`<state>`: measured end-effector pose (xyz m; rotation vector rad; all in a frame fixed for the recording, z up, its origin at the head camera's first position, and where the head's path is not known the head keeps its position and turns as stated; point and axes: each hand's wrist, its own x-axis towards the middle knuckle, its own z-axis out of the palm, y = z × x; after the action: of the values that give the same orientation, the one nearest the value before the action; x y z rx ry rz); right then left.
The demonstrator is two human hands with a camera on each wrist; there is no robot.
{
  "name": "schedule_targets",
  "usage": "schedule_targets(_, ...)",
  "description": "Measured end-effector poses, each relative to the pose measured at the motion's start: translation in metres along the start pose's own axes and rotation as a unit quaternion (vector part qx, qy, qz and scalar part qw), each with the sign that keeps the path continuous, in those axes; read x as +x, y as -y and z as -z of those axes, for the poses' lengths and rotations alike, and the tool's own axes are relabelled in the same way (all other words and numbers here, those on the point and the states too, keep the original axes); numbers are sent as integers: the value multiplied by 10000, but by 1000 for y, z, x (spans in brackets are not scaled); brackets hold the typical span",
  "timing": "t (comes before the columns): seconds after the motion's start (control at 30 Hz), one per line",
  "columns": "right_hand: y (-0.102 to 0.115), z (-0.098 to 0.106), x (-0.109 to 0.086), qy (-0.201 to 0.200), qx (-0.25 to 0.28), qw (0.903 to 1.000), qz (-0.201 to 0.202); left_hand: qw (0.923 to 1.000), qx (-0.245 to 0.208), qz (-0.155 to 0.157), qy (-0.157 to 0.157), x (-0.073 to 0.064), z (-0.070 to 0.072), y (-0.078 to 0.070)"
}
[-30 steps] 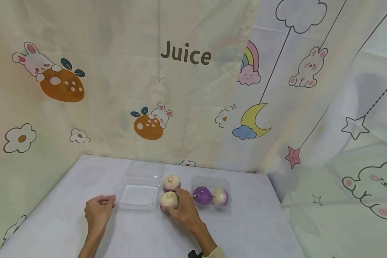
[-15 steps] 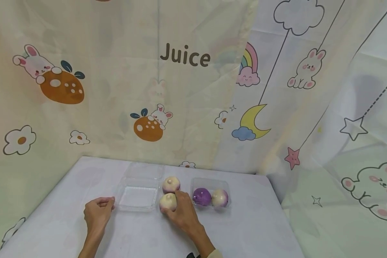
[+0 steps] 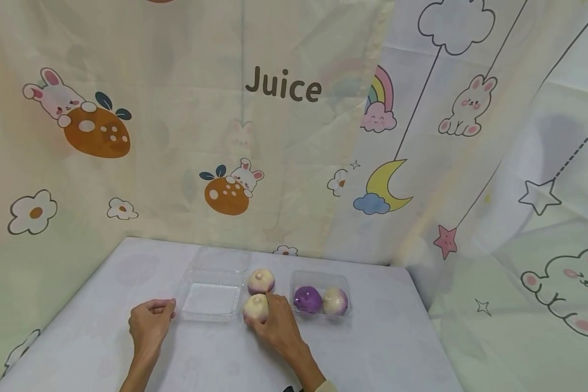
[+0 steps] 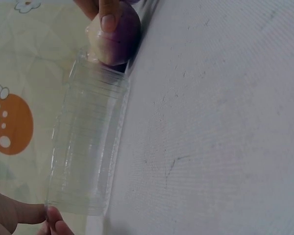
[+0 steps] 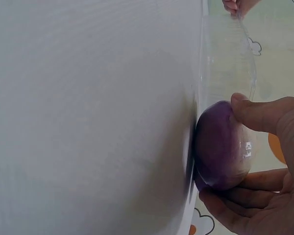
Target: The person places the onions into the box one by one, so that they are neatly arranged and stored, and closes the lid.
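My right hand [image 3: 281,324] grips the nearer of two cream-and-purple turnips [image 3: 256,308], its pale nubbed side up. In the right wrist view the thumb lies on one side of this turnip [image 5: 220,147] and the fingers curl round the other; it sits low at the tabletop. The second turnip [image 3: 261,281] stands just behind it. Left of them lies a clear plastic clamshell box [image 3: 208,317], lid folded back, with nothing inside. My left hand [image 3: 149,324] pinches the box's left rim between thumb and finger, which the left wrist view shows close up.
To the right stands another clear plastic box [image 3: 320,276] holding a deep purple turnip [image 3: 307,300] and a cream-and-purple one [image 3: 335,301]. A white cloth covers the table [image 3: 215,359]. Printed curtains [image 3: 166,125] hang close behind and at the sides.
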<state>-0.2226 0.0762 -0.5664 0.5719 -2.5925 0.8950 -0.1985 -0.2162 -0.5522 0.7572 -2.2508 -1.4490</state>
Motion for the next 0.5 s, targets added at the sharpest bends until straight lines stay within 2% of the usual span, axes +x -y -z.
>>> schedule_targets(0.27, 1, -1, -1, -27, 23, 10000, -90, 9999, -37, -92, -24, -2, 0, -1)
schedule_targets(0.5, 3, -3, -7, -500, 71, 9987, 46, 9998, -49, -172, -27, -2, 1, 0)
